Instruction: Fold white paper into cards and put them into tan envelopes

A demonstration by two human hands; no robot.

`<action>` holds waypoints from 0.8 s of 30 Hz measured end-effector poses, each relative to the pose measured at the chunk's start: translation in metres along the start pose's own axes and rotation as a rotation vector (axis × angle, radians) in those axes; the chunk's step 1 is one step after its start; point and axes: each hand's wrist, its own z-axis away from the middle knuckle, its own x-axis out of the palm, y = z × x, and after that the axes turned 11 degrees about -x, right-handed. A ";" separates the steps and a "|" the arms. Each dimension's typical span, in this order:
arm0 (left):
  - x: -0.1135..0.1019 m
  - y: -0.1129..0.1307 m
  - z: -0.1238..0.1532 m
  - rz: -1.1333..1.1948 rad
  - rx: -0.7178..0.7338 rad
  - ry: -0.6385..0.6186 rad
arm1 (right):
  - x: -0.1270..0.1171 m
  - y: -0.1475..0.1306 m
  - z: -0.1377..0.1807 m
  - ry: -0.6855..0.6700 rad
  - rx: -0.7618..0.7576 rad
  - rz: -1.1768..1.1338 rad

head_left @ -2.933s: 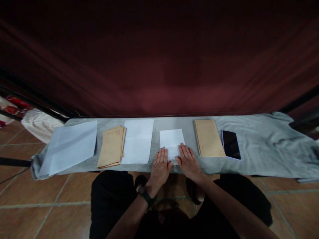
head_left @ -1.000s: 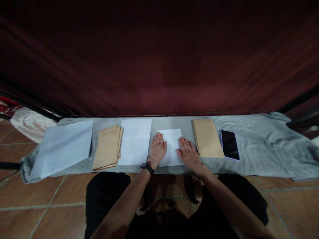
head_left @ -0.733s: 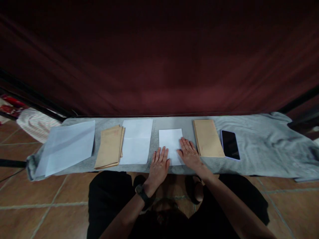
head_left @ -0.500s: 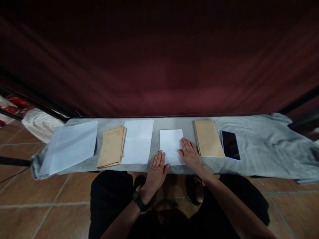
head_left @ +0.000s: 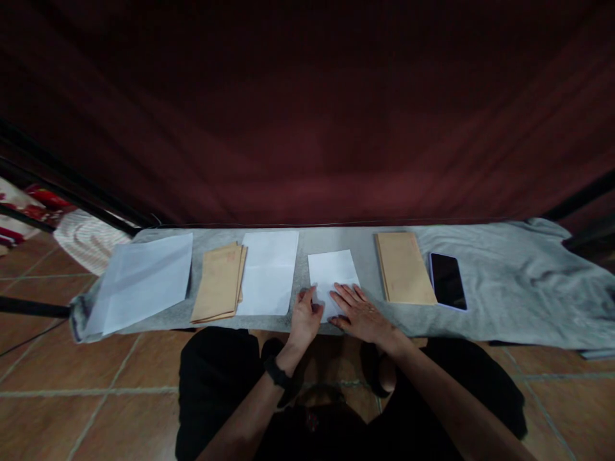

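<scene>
A small white sheet of paper (head_left: 331, 267), apparently folded, lies on the grey cloth in front of me, slightly turned. My left hand (head_left: 306, 318) is at its lower left edge, thumb and fingers curled in and pinching that edge. Flat on the lower right of the paper rests my right hand (head_left: 359, 314), its fingers stretched out and covering part of it. Just left of the paper is a larger white sheet (head_left: 269, 272) with a crease across it. To the right lies a stack of brown envelopes (head_left: 403, 269).
More brown envelopes (head_left: 218, 282) lie left of the creased sheet, and large white sheets (head_left: 148, 278) are at the far left. A phone (head_left: 448, 282) lies beside the right stack. Grey cloth (head_left: 519, 282) covers the narrow surface; a dark red curtain (head_left: 307, 160) hangs behind.
My left hand has gone from lying flat to pinching the paper's left edge. My right hand has slid left and nearer to me across the paper, which has turned a little.
</scene>
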 end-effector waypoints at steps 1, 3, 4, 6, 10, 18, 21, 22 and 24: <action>0.000 0.000 -0.002 0.033 -0.033 -0.004 | -0.003 0.001 0.001 -0.012 -0.007 -0.008; -0.003 0.000 -0.006 0.123 -0.097 -0.034 | -0.009 0.003 0.003 -0.051 -0.023 -0.029; -0.004 0.000 -0.007 0.182 -0.133 -0.062 | -0.012 0.004 0.004 -0.073 -0.030 -0.043; -0.008 0.000 -0.009 0.318 -0.220 -0.133 | -0.017 0.004 0.005 -0.108 -0.038 -0.072; -0.016 0.001 -0.012 0.570 -0.366 -0.230 | -0.025 0.006 0.003 -0.115 -0.032 -0.123; -0.030 -0.004 -0.007 0.682 -0.410 -0.259 | -0.040 0.018 0.003 -0.059 0.012 -0.158; -0.029 -0.008 0.002 0.616 -0.326 -0.242 | -0.042 0.018 0.004 -0.058 0.017 -0.143; -0.028 -0.010 0.006 0.579 -0.291 -0.265 | -0.042 0.017 0.004 -0.058 0.013 -0.138; -0.026 -0.014 0.011 0.474 -0.214 -0.315 | -0.043 0.016 0.003 -0.056 0.007 -0.126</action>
